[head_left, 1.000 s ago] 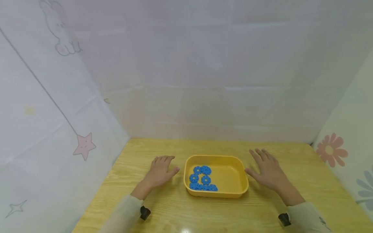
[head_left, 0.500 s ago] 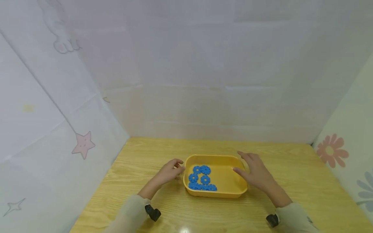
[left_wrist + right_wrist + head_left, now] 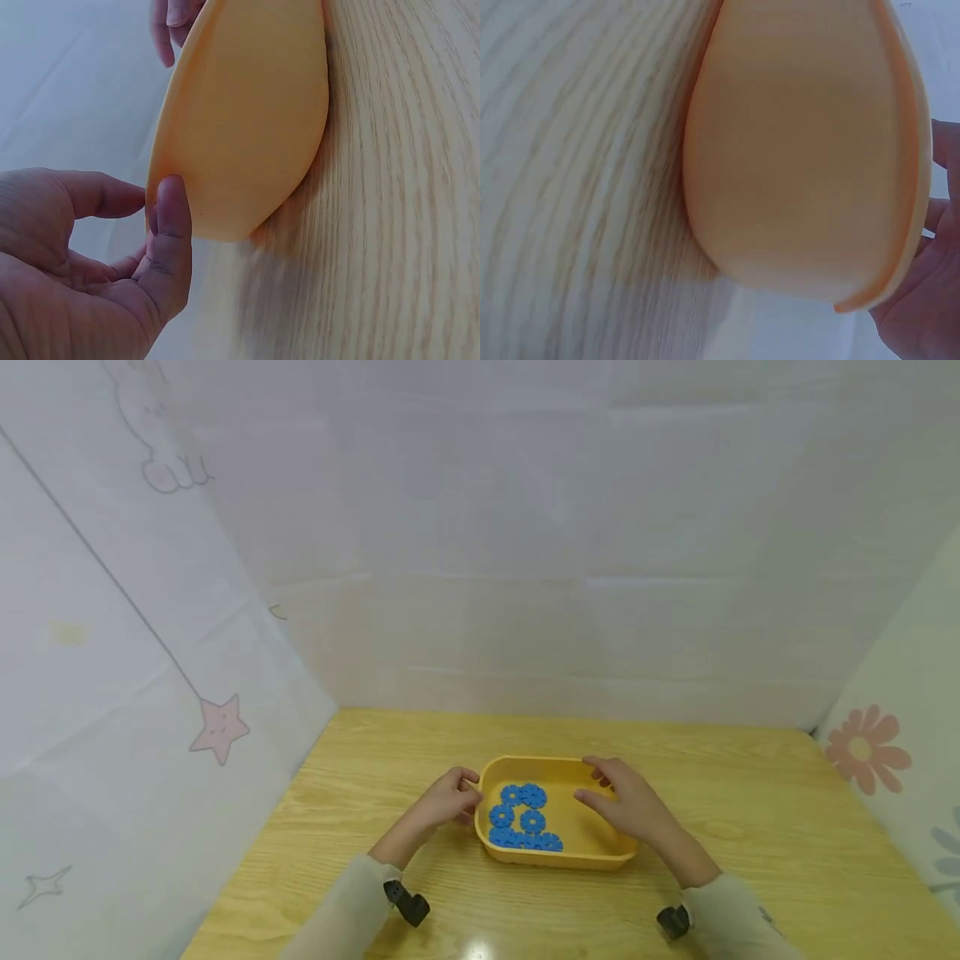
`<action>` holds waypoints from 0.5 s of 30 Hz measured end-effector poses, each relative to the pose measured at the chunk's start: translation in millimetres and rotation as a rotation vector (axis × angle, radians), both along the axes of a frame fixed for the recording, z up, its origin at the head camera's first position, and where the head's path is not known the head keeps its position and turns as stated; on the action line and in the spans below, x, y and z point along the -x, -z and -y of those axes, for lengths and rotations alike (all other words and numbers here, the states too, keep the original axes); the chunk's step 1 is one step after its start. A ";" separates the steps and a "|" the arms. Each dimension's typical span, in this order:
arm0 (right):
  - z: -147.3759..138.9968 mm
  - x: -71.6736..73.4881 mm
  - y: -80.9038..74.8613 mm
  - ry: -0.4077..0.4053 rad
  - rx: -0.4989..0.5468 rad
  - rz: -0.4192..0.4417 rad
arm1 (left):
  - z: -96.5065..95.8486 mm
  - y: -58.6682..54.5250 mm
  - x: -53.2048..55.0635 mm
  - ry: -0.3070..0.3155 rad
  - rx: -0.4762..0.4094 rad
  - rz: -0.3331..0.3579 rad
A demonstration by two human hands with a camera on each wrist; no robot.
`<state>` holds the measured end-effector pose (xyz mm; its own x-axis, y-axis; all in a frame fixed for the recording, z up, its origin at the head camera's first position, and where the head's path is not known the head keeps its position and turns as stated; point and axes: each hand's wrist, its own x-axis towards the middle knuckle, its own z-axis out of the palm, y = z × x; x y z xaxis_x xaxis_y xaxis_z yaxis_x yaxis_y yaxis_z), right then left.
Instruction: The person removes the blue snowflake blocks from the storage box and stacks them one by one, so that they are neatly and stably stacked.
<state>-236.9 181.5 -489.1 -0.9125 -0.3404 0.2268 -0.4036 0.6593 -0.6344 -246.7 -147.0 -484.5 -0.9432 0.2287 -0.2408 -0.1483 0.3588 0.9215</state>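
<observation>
Nearest: pale sleeves (image 3: pixel 337 906) w/ black wrist devices (image 3: pixel 407 903), above wooden table (image 3: pixel 480 910). Step, I'd judge: the reach, w/ no piece in hand yet. Next move prob. calls for a settled hold on the yellow tray (image 3: pixel 558 860), or, if a piece is wanted, R fingers shifted toward its L half. Tray sits on table btwn the wrists. L hand (image 3: pixel 446 797) is at tray's L end, fingers bent, thumb (image 3: pixel 174 214) and index finger (image 3: pixel 105 196) a narrow gap apart at the rim; contact is hidden, so can't tell if they pinch it or merely touch. R hand (image 3: pixel 633 802) is over tray's R end, approx. half open, thumb and fingers apart, holding nothing. Blue flower-shaped discs (image 3: pixel 532 821) lie in tray's L half, some overlapping, a row along near wall, others farther back. Bg: pale printed sheets (image 3: pixel 540 568), pink star (image 3: pixel 221 727) on L.
</observation>
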 end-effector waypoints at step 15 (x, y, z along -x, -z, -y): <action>29.6 12.8 5.9 -0.041 0.072 0.118 | 5.5 2.2 10.7 0.014 -0.136 0.154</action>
<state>-249.7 151.9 -495.0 -0.9199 -0.3649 0.1439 -0.3493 0.5951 -0.7238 -257.4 -152.4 -486.7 -0.8940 0.2817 -0.3483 -0.2875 0.2356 0.9284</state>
